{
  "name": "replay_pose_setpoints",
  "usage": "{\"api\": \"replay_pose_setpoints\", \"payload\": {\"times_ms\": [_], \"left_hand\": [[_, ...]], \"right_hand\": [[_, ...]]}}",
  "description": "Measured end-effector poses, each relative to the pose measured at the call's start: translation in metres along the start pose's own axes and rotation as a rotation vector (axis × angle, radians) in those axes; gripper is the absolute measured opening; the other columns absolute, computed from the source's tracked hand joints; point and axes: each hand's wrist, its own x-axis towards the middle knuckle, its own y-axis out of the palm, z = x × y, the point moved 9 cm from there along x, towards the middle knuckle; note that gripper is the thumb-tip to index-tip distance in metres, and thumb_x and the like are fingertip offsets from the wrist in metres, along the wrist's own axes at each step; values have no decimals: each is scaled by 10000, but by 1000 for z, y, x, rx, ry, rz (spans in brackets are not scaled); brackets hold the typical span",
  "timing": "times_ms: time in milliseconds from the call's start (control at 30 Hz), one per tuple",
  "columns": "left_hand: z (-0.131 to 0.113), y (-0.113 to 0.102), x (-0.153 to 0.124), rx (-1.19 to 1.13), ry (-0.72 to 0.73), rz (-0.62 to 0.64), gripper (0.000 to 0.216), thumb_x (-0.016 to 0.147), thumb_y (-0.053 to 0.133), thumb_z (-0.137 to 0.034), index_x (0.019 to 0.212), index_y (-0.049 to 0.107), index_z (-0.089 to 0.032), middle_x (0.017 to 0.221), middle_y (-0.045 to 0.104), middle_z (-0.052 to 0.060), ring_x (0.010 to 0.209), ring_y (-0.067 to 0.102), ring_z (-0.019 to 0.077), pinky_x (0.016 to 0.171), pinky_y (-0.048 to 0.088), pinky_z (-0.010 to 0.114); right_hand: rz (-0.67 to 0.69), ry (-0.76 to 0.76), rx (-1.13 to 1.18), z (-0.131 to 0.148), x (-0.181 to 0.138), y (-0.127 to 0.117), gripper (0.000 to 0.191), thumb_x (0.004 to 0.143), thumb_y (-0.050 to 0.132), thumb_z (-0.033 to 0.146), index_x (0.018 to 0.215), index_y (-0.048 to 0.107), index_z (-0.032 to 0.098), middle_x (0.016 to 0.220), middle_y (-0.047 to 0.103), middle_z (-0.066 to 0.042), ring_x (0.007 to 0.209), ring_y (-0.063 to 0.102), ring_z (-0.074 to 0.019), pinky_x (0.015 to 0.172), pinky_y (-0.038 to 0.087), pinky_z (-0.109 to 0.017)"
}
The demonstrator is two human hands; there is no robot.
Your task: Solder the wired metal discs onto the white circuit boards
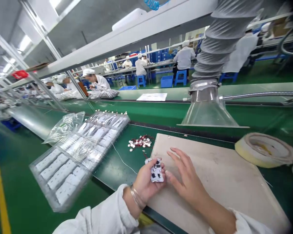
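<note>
A small white circuit board [157, 172] with dark parts on it lies in my left hand [147, 182], the thumb on its upper left edge and the fingers curled round its right side. My right hand [185, 178] is just right of the board, fingers apart and nothing in them, above a beige board [217, 175]. Beyond my hands lies a heap of small round silvery discs with red wires [139, 142]. A coil of thin white wire [85, 148] rests on a clear compartment tray [88, 170], and one strand runs toward my left hand.
The tray holds several white boards, with a clear plastic bag [65, 125] beside it. A roll of tape [266, 149] lies at right. A clear extraction hood [207, 112] on a grey duct hangs ahead. A paper sheet [152, 97] lies farther back; people in white sit beyond.
</note>
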Motion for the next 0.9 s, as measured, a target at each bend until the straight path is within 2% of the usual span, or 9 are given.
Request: {"api": "replay_pose_setpoints", "payload": {"times_ms": [67, 133, 200, 267, 400, 500, 633, 767, 900], "left_hand": [[-20, -7, -16, 16, 42, 25, 91, 881, 596, -147, 969, 584, -125, 709, 538, -4, 505, 513, 60, 462, 403, 145], [-50, -10, -33, 53, 135, 45, 128, 855, 584, -98, 981, 583, -119, 693, 492, -19, 497, 465, 47, 433, 348, 125], [-92, -13, -47, 117, 273, 44, 115, 845, 569, -78, 950, 585, -120, 679, 465, -26, 495, 433, 48, 421, 329, 127], [-146, -15, -55, 203, 444, 12, 122, 859, 545, -64, 951, 593, -128, 692, 487, -19, 513, 439, 54, 437, 355, 136], [-258, -29, -47, 421, 761, -163, 73, 932, 558, -118, 990, 601, -128, 784, 571, -6, 600, 513, 67, 515, 438, 159], [-312, -50, -25, 631, 831, -344, 238, 959, 607, -313, 1117, 602, -136, 1008, 636, 49, 787, 625, 135, 666, 563, 281], [-335, -76, 3, 996, 755, -519, 345, 954, 611, -358, 1228, 581, -149, 1193, 621, 97, 1003, 643, 213, 845, 579, 410], [-339, -93, 13, 1406, 657, -654, 357, 950, 617, -355, 1243, 578, -154, 1233, 610, 103, 1055, 633, 231, 889, 566, 442], [-342, -98, 13, 1779, 595, -772, 366, 944, 626, -350, 1251, 576, -157, 1266, 597, 107, 1103, 617, 247, 927, 548, 466]], "right_hand": [[-22, 56, 85, -6, 0, -3, 427, 970, 439, 446, 1352, 501, 266, 1455, 448, -124, 1365, 426, -305, 1098, 410, -549], [-13, 131, 144, -13, 0, -1, 374, 966, 441, 451, 1282, 552, 283, 1433, 469, -109, 1336, 462, -300, 1087, 425, -545], [17, 191, 179, -18, -2, 5, 342, 964, 438, 455, 1236, 576, 300, 1424, 483, -89, 1313, 485, -292, 1066, 452, -541], [45, 214, 191, -20, -4, 10, 321, 959, 445, 458, 1204, 590, 310, 1414, 496, -78, 1291, 502, -289, 1040, 477, -540], [93, 178, 199, -21, -5, 18, 289, 949, 467, 447, 1143, 622, 299, 1344, 545, -95, 1224, 553, -291, 982, 528, -527], [123, 157, 215, -23, -4, 22, 264, 953, 465, 426, 1102, 641, 296, 1294, 571, -100, 1187, 575, -284, 969, 540, -521], [97, 168, 268, -24, -3, 21, 258, 956, 458, 416, 1050, 663, 290, 1246, 589, -108, 1145, 591, -281, 940, 565, -499], [129, 205, 301, -26, -4, 26, 255, 950, 469, 424, 1019, 674, 289, 1220, 600, -99, 1136, 590, -283, 860, 603, -467], [230, 227, 305, -29, -5, 32, 261, 953, 464, 422, 1023, 675, 286, 1232, 591, -99, 1144, 584, -284, 792, 622, -428]]}}
